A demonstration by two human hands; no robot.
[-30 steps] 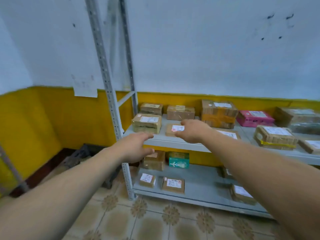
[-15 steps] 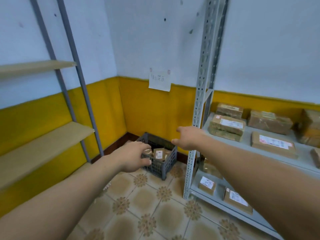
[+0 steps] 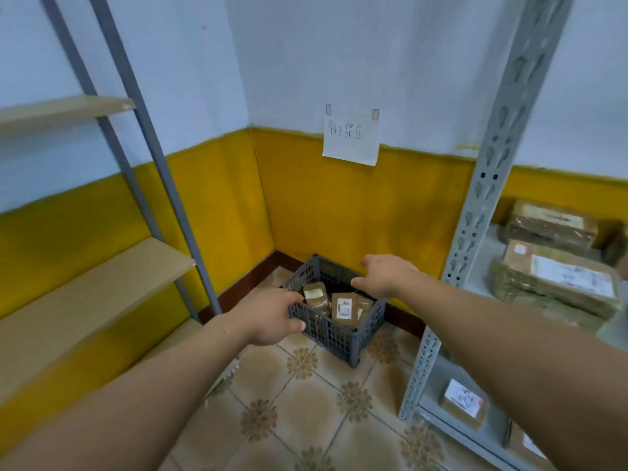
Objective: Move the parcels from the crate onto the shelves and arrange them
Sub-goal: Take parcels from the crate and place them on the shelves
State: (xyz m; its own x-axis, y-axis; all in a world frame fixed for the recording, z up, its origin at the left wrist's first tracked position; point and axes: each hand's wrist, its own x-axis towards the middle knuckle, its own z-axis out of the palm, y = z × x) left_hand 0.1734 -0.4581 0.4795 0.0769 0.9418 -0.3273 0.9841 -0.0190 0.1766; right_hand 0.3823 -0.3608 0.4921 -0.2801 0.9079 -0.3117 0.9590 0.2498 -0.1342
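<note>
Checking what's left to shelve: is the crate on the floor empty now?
No, brown parcels with white labels lie inside the grey crate.

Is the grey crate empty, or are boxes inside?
Not empty: the crate holds at least two brown labelled parcels.

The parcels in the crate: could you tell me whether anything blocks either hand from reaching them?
Nothing visible does. The crate is open-topped, its parcels lie uncovered, and the left hand and right hand are empty.
</note>
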